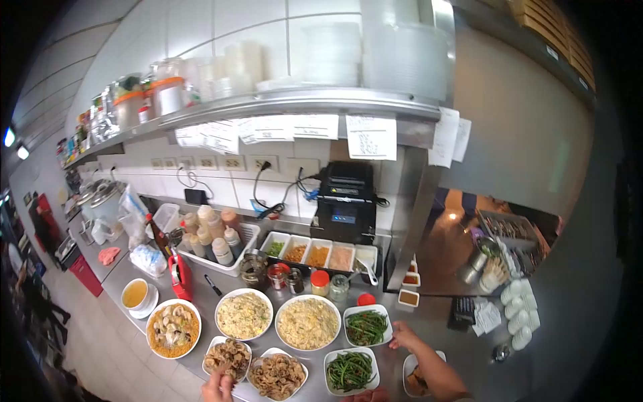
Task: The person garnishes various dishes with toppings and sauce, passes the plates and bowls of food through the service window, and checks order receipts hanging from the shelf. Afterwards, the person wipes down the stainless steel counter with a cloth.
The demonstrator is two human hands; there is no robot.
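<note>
- The upper beans (366,327) sat right of lower centre in a squarish white dish (386,313) with no clear long axis.
- The right hand (405,336) was at that dish's right side, fingers partly bent; whether they gripped the rim could not be told. The beans lay directly left of its fingertips, and it was far nearer than the left.
- The left hand (218,386) was at the bottom edge, left of centre, fingers over the near side of the left fried pieces (231,355) — what it held, if anything, could not be told.
- Just below the upper beans were the lower beans (349,372), and under them another hand (367,395), cut off by the frame; whose was unclear.
- Left of the beans stood two plates of rice (308,323), with more fried pieces (277,375) below.
- Farther out — a noodle plate (174,328) at lower left, jars (319,283) above the rice, a printer (345,201) above those.
</note>
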